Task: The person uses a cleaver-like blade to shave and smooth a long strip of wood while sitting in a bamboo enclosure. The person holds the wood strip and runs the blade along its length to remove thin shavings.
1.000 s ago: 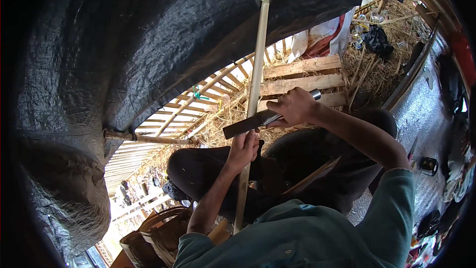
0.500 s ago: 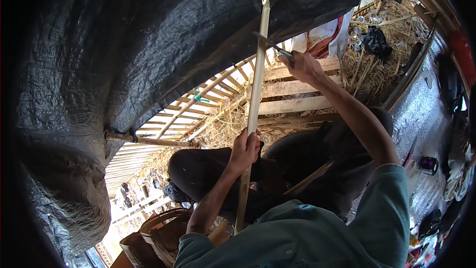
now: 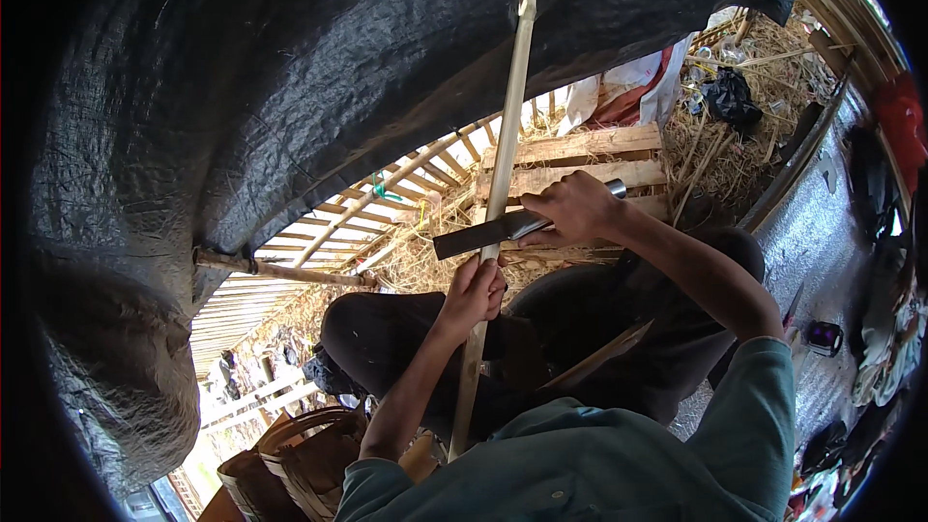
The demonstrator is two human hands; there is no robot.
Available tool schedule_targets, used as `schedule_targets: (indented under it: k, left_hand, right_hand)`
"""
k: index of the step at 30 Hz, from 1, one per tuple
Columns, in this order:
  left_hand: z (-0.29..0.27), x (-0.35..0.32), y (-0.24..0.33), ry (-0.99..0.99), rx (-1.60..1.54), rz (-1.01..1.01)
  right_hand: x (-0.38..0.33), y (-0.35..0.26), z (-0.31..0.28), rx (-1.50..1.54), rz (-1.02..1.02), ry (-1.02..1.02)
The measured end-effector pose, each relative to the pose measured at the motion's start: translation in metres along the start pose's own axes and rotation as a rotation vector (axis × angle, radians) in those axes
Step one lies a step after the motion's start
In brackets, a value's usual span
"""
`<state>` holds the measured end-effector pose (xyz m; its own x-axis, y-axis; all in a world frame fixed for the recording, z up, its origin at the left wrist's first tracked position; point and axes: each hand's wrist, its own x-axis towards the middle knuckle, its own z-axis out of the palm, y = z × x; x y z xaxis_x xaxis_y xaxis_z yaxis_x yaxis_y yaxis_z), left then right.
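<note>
Head view: right hand (image 3: 572,208) presses knife (image 3: 483,234) against bamboo strip (image 3: 498,184).

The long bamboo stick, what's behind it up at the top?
Behind the upper part of the bamboo stick hangs a black plastic sheet. Lower down are wooden planks and straw. The sheet covers whatever lies behind it.

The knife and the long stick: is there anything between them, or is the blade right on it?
Nothing visible between them. The right hand holds the knife with its blade laid across the bamboo strip, just above the left hand gripping that strip.
</note>
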<state>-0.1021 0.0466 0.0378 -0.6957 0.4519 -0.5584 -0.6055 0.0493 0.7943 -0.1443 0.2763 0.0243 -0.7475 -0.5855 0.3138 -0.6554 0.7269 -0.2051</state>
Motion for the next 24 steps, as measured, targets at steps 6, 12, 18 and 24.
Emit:
schedule_targets:
  k: [6, 12, 18, 24]
  left_hand:
    - [-0.002, -0.003, 0.013, -0.039, -0.078, -0.001]
    - [0.002, 0.001, 0.006, 0.003, -0.229, -0.015]
    - [0.004, -0.004, 0.018, -0.095, -0.176, -0.036]
    - [0.001, -0.001, 0.017, -0.116, -0.082, 0.104]
  right_hand:
    - [0.002, 0.006, -0.009, 0.018, 0.166, -0.011]
    - [0.003, 0.006, -0.016, 0.133, 0.224, 0.073]
    - [0.004, 0.002, -0.034, 0.047, 0.209, 0.038]
    - [0.007, 0.002, -0.061, -0.028, 0.278, 0.061]
